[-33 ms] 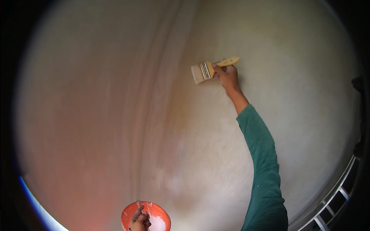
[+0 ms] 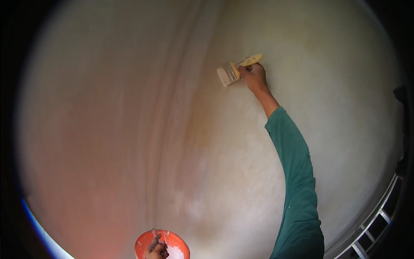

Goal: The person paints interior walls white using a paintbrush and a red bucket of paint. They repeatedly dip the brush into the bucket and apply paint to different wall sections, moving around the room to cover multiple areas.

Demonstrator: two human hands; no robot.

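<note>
**Brush on the wall, bucket held below**

An orange bucket [image 2: 142, 244] is sitting at the bottom edge of the view, only its upper part showing. White paint is lying inside it, and white smears are marking its rim. The left hand [image 2: 156, 249] is gripping the bucket at the rim, its fingers curled closed over the edge; how it is holding lower down is cut off by the frame.

The right hand [image 2: 254, 77] is reaching up at the end of a green sleeve [image 2: 293, 172], fingers wrapped tight around the handle of a paintbrush [image 2: 235, 70]. The brush is a flat one with a pale yellow handle, a metal band, and wide bristles loaded white. It is lying tilted, handle pointing up and to the right, bristles down and to the left, with the bristle end pressing against the wall [image 2: 129, 108], well above the bucket.

The wall is filling nearly the whole view, looking cream to the right and pinkish to the left, with faint vertical streaks running down its middle. A white metal frame [image 2: 371, 224] is showing at the lower right.
</note>
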